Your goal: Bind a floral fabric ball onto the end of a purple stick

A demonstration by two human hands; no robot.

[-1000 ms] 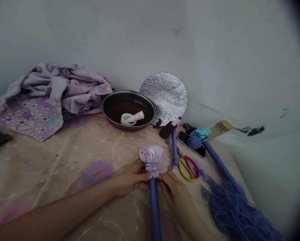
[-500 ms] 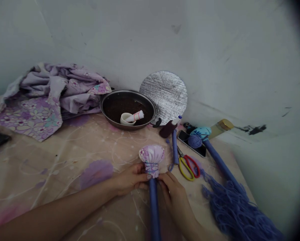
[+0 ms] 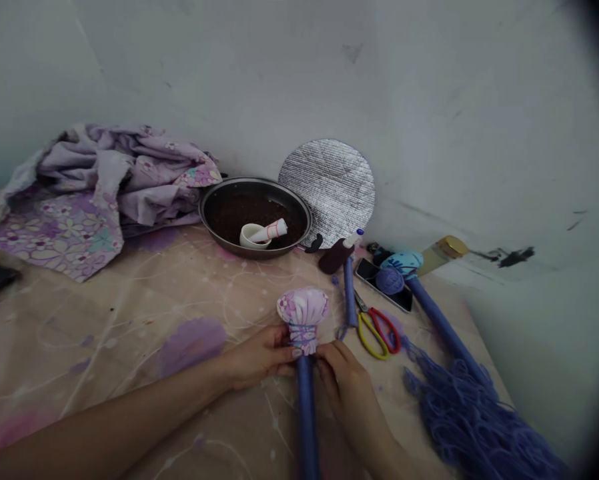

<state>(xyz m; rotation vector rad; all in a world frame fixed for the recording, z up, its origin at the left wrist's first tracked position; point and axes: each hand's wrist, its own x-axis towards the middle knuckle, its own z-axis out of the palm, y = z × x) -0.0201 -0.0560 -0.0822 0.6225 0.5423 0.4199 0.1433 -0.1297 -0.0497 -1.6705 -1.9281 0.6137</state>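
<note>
In front of me lies a blue stick (image 3: 307, 413) topped by a rounded head wrapped in floral cloth (image 3: 303, 307). Purple-blue yarn (image 3: 303, 329) binds the gathered cloth below the head. My left hand (image 3: 262, 357) pinches the cloth's lower edge from the left, thumb on the frill. From the right, my right hand (image 3: 347, 373) has its fingertips pressed at the same frill, where the cloth meets the stick. Whether the right fingers hold a yarn end is too small to tell.
Scissors (image 3: 377, 330) with red and yellow handles lie right of my hands, near a phone (image 3: 367, 270), a dark bottle (image 3: 337, 257) and a second cloth-headed stick (image 3: 444, 327). Loose yarn (image 3: 479, 420) spreads at lower right. A pan (image 3: 214, 233) and crumpled floral cloth (image 3: 79, 220) stand behind.
</note>
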